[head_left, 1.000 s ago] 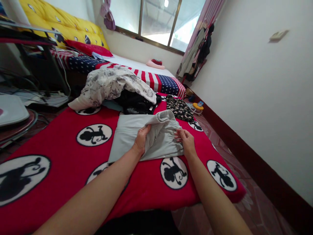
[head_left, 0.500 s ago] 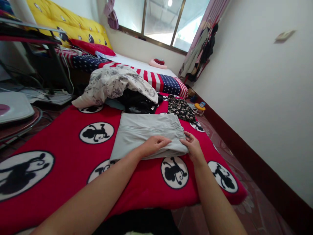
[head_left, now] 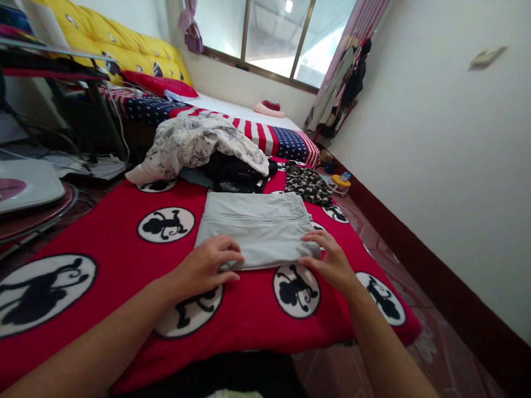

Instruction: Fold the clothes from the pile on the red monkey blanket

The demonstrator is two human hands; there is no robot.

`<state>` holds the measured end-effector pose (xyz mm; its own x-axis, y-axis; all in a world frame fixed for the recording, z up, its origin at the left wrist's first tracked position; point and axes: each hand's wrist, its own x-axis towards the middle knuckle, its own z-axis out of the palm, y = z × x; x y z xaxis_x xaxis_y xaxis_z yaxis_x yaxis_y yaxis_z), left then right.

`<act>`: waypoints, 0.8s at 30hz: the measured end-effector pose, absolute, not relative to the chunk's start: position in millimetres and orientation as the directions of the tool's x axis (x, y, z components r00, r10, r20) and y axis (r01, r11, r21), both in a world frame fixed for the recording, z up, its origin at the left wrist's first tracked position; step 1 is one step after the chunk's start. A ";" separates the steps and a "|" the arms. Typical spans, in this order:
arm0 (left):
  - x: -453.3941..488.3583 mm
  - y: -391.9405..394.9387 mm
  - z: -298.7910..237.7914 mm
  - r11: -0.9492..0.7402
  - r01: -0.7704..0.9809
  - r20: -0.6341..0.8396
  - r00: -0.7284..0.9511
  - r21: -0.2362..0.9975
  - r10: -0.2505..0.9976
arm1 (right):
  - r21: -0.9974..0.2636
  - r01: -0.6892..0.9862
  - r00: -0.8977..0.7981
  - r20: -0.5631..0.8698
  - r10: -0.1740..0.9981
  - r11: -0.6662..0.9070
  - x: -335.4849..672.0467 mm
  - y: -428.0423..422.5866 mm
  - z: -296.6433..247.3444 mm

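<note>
A pale grey-green garment (head_left: 257, 229), folded into a flat rectangle with a seam running across it, lies on the red blanket (head_left: 124, 260) with dark monkey figures in white ovals. My left hand (head_left: 211, 262) is at its near left corner, thumb and fingers apart, fingertips touching the cloth. At the near right corner, my right hand (head_left: 329, 258) has its fingers spread over the cloth and its thumb by the front edge. Neither hand visibly grips it.
Beyond the garment lie a heaped white floral cloth (head_left: 199, 138), black clothing (head_left: 236, 171) and a dark floral garment (head_left: 307, 182). A stool with a white board (head_left: 29, 185) stands left. The wall (head_left: 448, 166) rises right, with hanging clothes (head_left: 340, 88) near the window.
My left hand has moved left and nearer me, from the garment's middle to its near left corner. My right hand has opened at the right end, and the front edge now lies straighter.
</note>
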<state>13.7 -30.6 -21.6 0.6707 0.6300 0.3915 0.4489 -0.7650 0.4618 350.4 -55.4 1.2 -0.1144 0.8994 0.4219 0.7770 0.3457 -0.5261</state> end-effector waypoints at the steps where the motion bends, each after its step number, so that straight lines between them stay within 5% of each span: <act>1: 6.4 -34.0 -23.6 -0.781 0.469 0.398 0.678 0.413 0.618 | -0.490 0.776 -0.201 0.405 0.892 0.397 349.8 -60.5 0.9; 9: -15.8 -36.5 -34.0 -0.797 0.542 0.352 0.715 0.265 0.604 | -0.301 0.799 -0.286 0.572 0.769 0.521 361.4 -61.1 -7.4; 13: -18.1 -41.9 -22.2 -0.746 0.593 0.218 0.719 0.304 0.660 | -0.205 0.832 -0.403 0.415 0.816 0.515 365.9 -64.3 -4.3; 16: -7.3 -40.9 -1.3 -0.722 0.596 0.142 0.728 0.353 0.671 | -0.238 0.867 -0.325 0.396 0.859 0.438 349.7 -59.8 8.1; 20: 28.1 -16.4 17.7 -0.696 0.645 0.300 0.628 0.316 0.718 | -0.334 0.845 -0.215 0.503 0.837 0.418 292.0 -29.4 23.0; 24: 47.0 22.9 -2.8 -0.546 0.828 0.388 0.464 0.131 0.796 | -0.148 0.949 -0.199 0.399 0.895 0.278 256.0 11.6 6.4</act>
